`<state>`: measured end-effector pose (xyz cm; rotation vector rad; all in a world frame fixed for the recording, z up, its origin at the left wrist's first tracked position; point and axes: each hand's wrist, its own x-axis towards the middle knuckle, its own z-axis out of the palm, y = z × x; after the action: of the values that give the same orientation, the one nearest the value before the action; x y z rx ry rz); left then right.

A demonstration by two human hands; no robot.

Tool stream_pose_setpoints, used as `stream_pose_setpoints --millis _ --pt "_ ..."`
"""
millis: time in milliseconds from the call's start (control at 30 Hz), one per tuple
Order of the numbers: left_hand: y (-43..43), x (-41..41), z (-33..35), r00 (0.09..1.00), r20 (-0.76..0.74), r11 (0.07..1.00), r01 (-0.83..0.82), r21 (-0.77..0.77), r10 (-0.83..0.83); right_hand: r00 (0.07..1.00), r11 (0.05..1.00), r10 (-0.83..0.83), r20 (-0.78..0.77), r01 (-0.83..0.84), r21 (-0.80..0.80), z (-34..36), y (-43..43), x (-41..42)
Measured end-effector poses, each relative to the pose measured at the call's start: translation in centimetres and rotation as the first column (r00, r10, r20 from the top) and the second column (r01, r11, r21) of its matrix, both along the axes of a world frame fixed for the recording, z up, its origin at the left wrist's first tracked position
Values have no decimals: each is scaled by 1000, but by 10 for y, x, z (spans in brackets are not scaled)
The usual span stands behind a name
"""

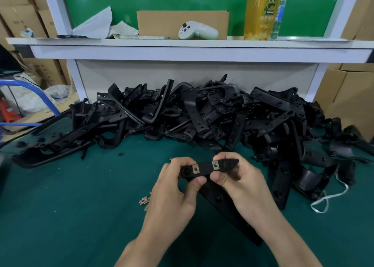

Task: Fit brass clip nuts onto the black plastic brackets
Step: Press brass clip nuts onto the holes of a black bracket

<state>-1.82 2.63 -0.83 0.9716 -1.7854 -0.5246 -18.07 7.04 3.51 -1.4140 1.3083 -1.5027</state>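
On a green felt worktable, before a heap of black plastic brackets, the left hand and right hand pinch opposite ends of one long black plastic bracket carrying two square brass clip nuts. A loose brass clip nut lies beside the left hand.

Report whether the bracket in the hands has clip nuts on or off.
On. Two brass clip nuts sit on the black bracket, gripped by the left hand and right hand.

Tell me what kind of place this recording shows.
Probably a factory assembly bench: a heap of black plastic brackets on a green mat, loose brass clip nuts, cardboard cartons stacked alongside.
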Motion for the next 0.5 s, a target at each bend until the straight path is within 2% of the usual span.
stream_pose_setpoints --millis 300,500 --pt "2 1 0 999 52 999 -11 -45 14 999 999 -33 -39 33 -7 -6 -1 3" --pt "0 1 -4 1000 26 1000 -18 4 18 999 1000 -16 -32 15 -16 -9 -1 7"
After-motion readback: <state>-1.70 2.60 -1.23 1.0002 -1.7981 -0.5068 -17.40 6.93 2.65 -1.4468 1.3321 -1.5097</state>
